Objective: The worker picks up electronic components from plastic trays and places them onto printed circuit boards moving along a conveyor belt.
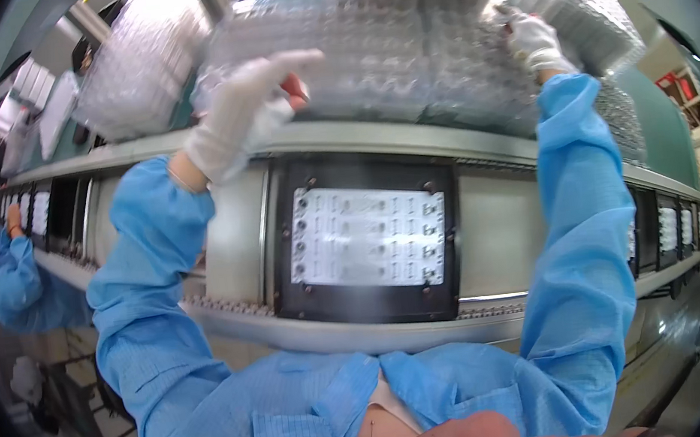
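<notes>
While our circuit panel [369,238] is lying seated, remaining work isn't showing: left hand [239,114] hovering empty, right hand [533,40] leaving grip unclear.

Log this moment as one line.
Left hand: nothing visible held | Right hand: at clear plastic trays, grip unclear | White circuit board: in black carrier

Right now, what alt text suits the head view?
A person's gloved right hand is at stacked clear plastic trays; the left hand hovers, apparently empty, near a conveyor's rail. Below them, a white panel lies on a black carrier.
</notes>
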Demonstrator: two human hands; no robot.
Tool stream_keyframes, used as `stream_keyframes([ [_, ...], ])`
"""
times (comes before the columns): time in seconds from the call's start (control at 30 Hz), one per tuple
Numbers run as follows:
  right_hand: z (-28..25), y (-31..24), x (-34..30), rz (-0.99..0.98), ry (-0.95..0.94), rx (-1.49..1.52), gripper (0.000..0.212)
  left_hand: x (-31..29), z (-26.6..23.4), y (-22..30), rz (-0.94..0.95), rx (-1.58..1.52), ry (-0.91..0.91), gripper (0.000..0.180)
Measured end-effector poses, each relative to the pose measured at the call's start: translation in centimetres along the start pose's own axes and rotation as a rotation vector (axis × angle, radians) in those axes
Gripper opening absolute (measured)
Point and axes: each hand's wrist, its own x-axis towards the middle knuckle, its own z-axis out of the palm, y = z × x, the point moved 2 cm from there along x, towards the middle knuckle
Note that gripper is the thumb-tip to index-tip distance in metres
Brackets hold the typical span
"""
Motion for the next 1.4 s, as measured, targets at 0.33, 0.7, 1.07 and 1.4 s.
stream_keyframes([
  [0.33,-1.3,3.2,0.3,-0.076,0.237,0.136,0.044,-7.1,5.1,3.0,0.306,0.153,-0.191,0.047],
  [0.7,-4.1,-5.9,-17.9,-0.506,0.41,0.609,0.046,-7.5,6.5,2.7,0.34,0.288,-0.278,0.042],
  [1.07,-0.4,-4.1,-24.9,-0.245,0.145,0.868,0.04,-6.5,6.5,2.0,0.251,0.207,-0.33,0.042],
  [1.4,-0.3,-5.1,-26.1,-0.33,0.127,0.808,0.051,-6.2,7.4,2.2,0.32,0.198,-0.348,0.045],
])
